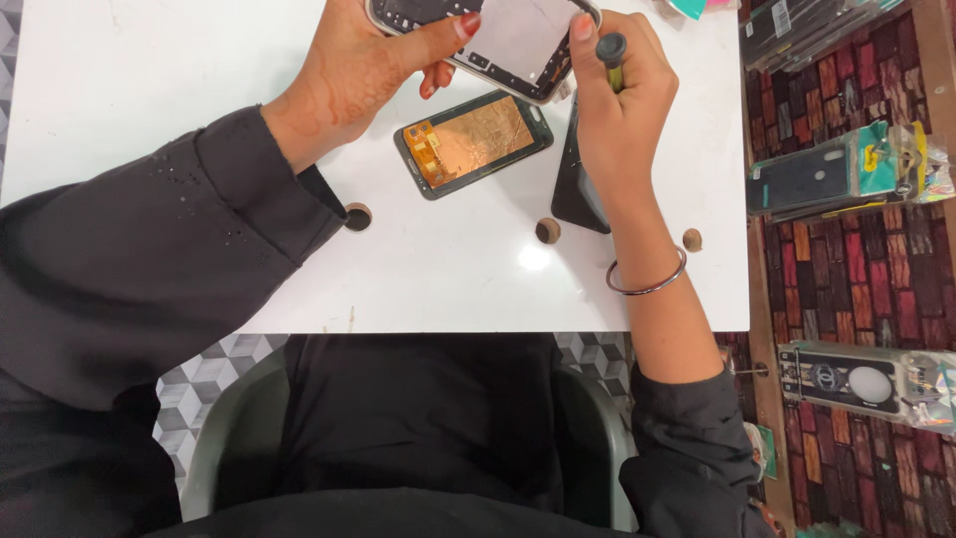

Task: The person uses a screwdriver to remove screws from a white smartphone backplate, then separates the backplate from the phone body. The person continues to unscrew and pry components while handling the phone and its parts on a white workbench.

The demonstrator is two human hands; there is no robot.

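Observation:
My left hand grips a phone frame with a pale back at the table's far edge, thumb pressed along its near side. My right hand holds a small screwdriver with a dark round cap, its tip hidden against the frame's right side. Below the frame, a second opened phone part with a copper-coloured inner face lies flat on the white table. A black flat panel lies partly under my right wrist.
Three round holes or plugs mark the table's near part. To the right, packaged phone cases hang on a brick-patterned wall, with another pack lower down. The table's near edge runs just above my lap.

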